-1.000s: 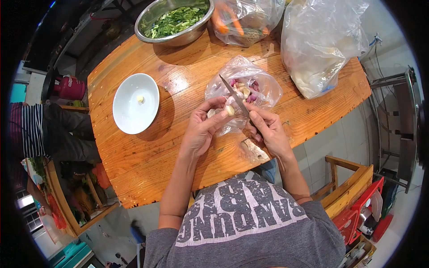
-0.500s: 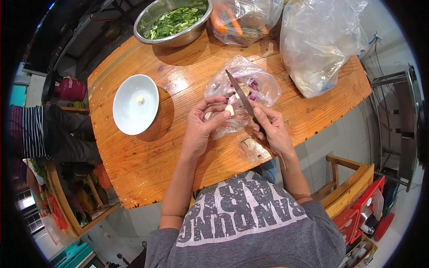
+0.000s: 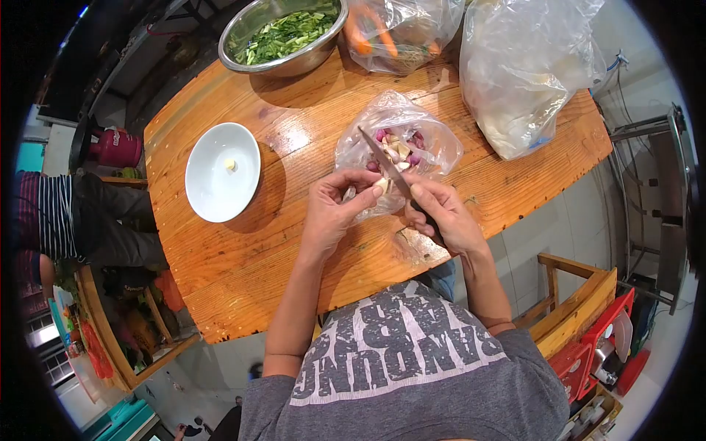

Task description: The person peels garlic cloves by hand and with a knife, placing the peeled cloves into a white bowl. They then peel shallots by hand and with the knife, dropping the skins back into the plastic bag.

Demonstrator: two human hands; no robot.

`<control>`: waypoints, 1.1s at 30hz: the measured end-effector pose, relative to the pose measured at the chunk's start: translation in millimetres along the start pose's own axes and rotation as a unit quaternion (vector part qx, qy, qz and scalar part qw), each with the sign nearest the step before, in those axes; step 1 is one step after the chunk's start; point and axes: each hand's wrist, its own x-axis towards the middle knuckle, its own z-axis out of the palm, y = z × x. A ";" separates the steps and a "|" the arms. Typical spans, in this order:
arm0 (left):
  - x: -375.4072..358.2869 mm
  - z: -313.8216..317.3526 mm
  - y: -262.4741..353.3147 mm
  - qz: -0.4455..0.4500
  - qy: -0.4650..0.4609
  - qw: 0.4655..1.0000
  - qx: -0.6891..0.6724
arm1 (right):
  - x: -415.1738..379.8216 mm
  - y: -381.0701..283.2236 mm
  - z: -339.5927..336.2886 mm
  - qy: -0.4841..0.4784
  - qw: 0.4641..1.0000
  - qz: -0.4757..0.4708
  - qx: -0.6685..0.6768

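Note:
Between the fingertips of my left hand (image 3: 340, 204) is a pale garlic clove (image 3: 382, 185). My right hand (image 3: 444, 213) is closed round the handle of a knife (image 3: 384, 160), whose blade points up and to the left, beside the clove. Behind both hands lies an open clear plastic bag (image 3: 437, 140) with garlic cloves and small purple shallots (image 3: 413, 159) in it. To the left, a white bowl (image 3: 202, 180) holds one peeled clove (image 3: 230, 165).
A metal bowl (image 3: 229, 62) of chopped greens stands at the table's far edge. Beside it are a plastic bag with carrots (image 3: 379, 33) and a large clear bag (image 3: 515, 81). Another person in a striped top (image 3: 60, 217) is at the far left, beyond the wooden table (image 3: 243, 283).
My hands have come closer together, and the knife has shifted slightly left, its blade now by the clove. The person at the left has moved an arm.

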 end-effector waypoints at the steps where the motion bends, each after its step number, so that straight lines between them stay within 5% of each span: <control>1: -0.3 1.3 2.8 -0.018 -0.002 1.000 -0.005 | -0.3 -2.1 -1.1 -0.002 1.000 0.007 0.017; 9: 1.1 -0.4 8.3 -0.076 -0.043 0.991 -0.102 | 1.2 -3.1 -1.6 0.001 0.998 0.016 0.063; 15: 0.4 6.1 0.5 0.058 -0.003 0.997 0.043 | 2.7 -0.6 1.4 0.009 1.000 -0.001 0.026; 26: -0.4 -3.6 11.2 -0.023 -0.025 0.999 -0.002 | 1.8 -0.8 -7.7 0.017 0.986 0.054 0.155; 33: 3.7 -2.6 12.1 -0.045 0.012 0.997 -0.064 | 0.9 -7.9 -2.0 0.049 0.998 -0.009 0.027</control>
